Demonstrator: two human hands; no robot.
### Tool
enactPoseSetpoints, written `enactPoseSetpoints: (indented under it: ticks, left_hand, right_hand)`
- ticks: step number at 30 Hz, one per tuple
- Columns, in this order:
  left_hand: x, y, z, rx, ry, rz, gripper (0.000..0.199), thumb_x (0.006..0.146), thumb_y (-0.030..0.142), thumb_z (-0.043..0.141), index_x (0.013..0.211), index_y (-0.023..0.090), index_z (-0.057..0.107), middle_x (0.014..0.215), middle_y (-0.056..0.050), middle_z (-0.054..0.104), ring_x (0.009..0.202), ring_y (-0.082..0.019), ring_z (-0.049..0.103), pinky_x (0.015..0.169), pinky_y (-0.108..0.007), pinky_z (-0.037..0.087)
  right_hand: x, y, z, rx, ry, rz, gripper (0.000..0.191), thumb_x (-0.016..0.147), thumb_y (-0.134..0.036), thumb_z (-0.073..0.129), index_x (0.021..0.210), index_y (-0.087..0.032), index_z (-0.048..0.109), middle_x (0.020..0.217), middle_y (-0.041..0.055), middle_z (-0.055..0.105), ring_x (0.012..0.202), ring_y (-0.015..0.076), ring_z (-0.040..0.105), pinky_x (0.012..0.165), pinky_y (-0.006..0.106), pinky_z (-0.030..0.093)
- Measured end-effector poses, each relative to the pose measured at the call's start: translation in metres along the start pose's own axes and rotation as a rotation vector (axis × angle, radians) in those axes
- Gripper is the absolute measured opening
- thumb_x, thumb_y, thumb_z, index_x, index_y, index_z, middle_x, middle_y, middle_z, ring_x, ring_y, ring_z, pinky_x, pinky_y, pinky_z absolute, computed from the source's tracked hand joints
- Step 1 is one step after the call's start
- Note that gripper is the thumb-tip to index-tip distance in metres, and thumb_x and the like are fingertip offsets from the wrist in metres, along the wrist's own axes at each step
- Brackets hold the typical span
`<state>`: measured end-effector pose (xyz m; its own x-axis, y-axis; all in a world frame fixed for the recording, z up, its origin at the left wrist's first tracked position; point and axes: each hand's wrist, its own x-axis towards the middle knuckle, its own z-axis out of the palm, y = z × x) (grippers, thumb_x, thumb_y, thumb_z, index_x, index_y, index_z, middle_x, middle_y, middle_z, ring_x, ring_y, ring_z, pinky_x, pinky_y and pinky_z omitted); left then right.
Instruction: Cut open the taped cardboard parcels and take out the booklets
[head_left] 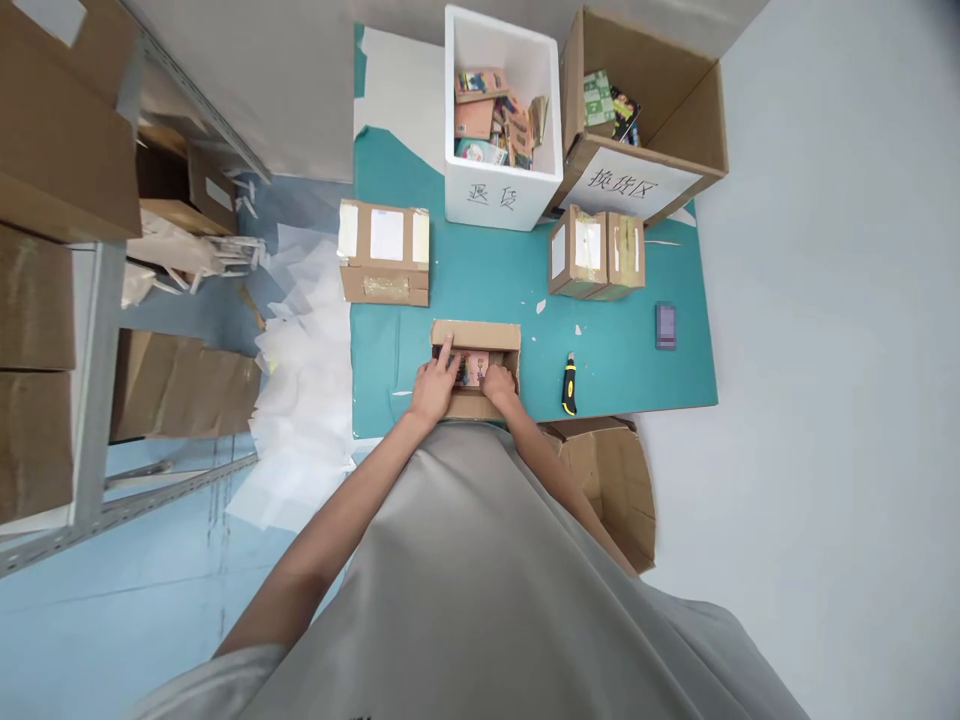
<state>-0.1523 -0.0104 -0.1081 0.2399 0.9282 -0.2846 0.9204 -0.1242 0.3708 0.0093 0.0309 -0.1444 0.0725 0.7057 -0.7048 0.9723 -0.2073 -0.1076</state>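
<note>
Close in front of my body, a small cardboard box (pixel 475 334) lies open at the near edge of the green-topped table, its flaps spread. A pink printed booklet (pixel 474 369) shows inside it. My left hand (pixel 433 390) rests over the box's left side with fingers stretched out, one reaching up to the far flap and others in over the booklet. At the right, my right hand (pixel 498 383) dips into the box with curled fingers at the booklet's right end. Its fingertips are partly hidden.
A yellow-black utility knife (pixel 570 386) and a small purple pack (pixel 665 327) lie to the right. Taped boxes (pixel 385 255) (pixel 596 255) stand farther back, before a white bin (pixel 504 195) of booklets and a large carton (pixel 649 160). Shelving (pixel 105 380) is at left.
</note>
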Motion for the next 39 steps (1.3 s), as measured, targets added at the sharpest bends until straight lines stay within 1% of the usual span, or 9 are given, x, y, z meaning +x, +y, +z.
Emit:
enactPoseSetpoints:
  ticks: [6, 12, 16, 20, 22, 27, 33, 36, 39]
  left_hand:
    - [0.0, -0.005, 0.009, -0.223, 0.065, -0.05, 0.061, 0.096, 0.005, 0.044, 0.153, 0.023, 0.06, 0.169, -0.013, 0.045, 0.127, -0.034, 0.065, 0.111, -0.052, 0.048]
    - [0.001, -0.014, 0.02, -0.365, 0.188, 0.009, 0.059, 0.094, 0.007, 0.043, 0.147, 0.023, 0.065, 0.173, -0.011, 0.04, 0.128, -0.034, 0.064, 0.111, -0.053, 0.05]
    - [-0.003, -0.023, 0.019, -0.481, 0.306, 0.007, 0.059, 0.094, 0.01, 0.048, 0.151, 0.021, 0.061, 0.176, -0.011, 0.033, 0.141, -0.035, 0.058, 0.115, -0.051, 0.05]
    - [-0.013, -0.033, 0.012, -0.615, 0.397, -0.048, 0.056, 0.093, 0.016, 0.057, 0.148, 0.019, 0.063, 0.163, -0.015, 0.05, 0.141, -0.032, 0.058, 0.117, -0.047, 0.05]
    - [-0.018, -0.039, 0.01, -0.72, 0.426, -0.124, 0.054, 0.09, 0.019, 0.063, 0.144, 0.02, 0.066, 0.153, -0.015, 0.059, 0.133, -0.031, 0.063, 0.112, -0.046, 0.053]
    - [-0.023, -0.05, 0.01, -1.118, 0.357, -0.31, 0.057, 0.08, 0.031, 0.077, 0.136, 0.017, 0.071, 0.118, -0.013, 0.076, 0.1, -0.024, 0.071, 0.099, -0.043, 0.059]
    - [-0.022, -0.046, 0.007, -1.487, 0.381, -0.465, 0.055, 0.069, 0.04, 0.091, 0.117, 0.017, 0.076, 0.102, -0.008, 0.074, 0.099, -0.022, 0.071, 0.095, -0.039, 0.061]
    - [-0.021, -0.047, 0.01, -1.683, 0.266, -0.555, 0.049, 0.069, 0.041, 0.094, 0.106, 0.017, 0.072, 0.101, -0.007, 0.072, 0.097, -0.02, 0.071, 0.089, -0.037, 0.065]
    - [-0.023, -0.049, 0.015, -1.679, 0.22, -0.609, 0.043, 0.075, 0.042, 0.092, 0.095, 0.018, 0.063, 0.098, -0.006, 0.069, 0.093, -0.018, 0.071, 0.086, -0.037, 0.068]
  right_hand:
    - [0.014, -0.006, 0.007, 0.166, 0.02, 0.061, 0.05, 0.099, -0.035, 0.074, 0.139, -0.005, 0.067, 0.134, 0.0248, 0.074, 0.123, 0.0318, 0.074, 0.095, 0.032, 0.057]
    - [0.009, 0.002, 0.003, 0.282, 0.064, 0.002, 0.022, 0.096, -0.023, 0.07, 0.115, -0.014, 0.075, 0.117, 0.0149, 0.081, 0.109, 0.0255, 0.077, 0.087, 0.028, 0.055]
    - [-0.021, 0.02, 0.0, 0.348, 0.16, -0.087, 0.014, 0.098, -0.023, 0.061, 0.109, -0.02, 0.069, 0.105, 0.0069, 0.08, 0.101, 0.0224, 0.074, 0.087, 0.029, 0.052]
    - [-0.066, 0.044, -0.009, 0.563, 0.399, -0.237, 0.012, 0.099, -0.034, 0.054, 0.101, -0.023, 0.061, 0.095, 0.0039, 0.075, 0.083, 0.0208, 0.07, 0.079, 0.031, 0.052]
    - [-0.084, 0.056, -0.015, 0.715, 0.432, -0.29, 0.018, 0.099, -0.041, 0.054, 0.101, -0.024, 0.058, 0.097, 0.0042, 0.075, 0.077, 0.0192, 0.069, 0.075, 0.031, 0.054]
    - [-0.095, 0.072, -0.014, 0.933, 0.408, -0.307, 0.032, 0.1, -0.056, 0.055, 0.107, -0.024, 0.055, 0.107, 0.0073, 0.073, 0.082, 0.0202, 0.073, 0.065, 0.03, 0.059]
    - [-0.09, 0.067, 0.005, 0.89, 0.415, -0.143, 0.034, 0.105, -0.056, 0.046, 0.118, -0.025, 0.047, 0.108, 0.0104, 0.071, 0.077, 0.0235, 0.073, 0.046, 0.031, 0.055]
    - [-0.093, 0.064, 0.011, 0.874, 0.432, -0.079, 0.034, 0.107, -0.054, 0.042, 0.12, -0.023, 0.046, 0.103, 0.011, 0.071, 0.078, 0.0253, 0.074, 0.053, 0.033, 0.057]
    - [-0.095, 0.062, 0.014, 0.855, 0.414, -0.081, 0.033, 0.108, -0.054, 0.043, 0.12, -0.023, 0.046, 0.102, 0.0104, 0.072, 0.081, 0.0256, 0.074, 0.066, 0.035, 0.06]
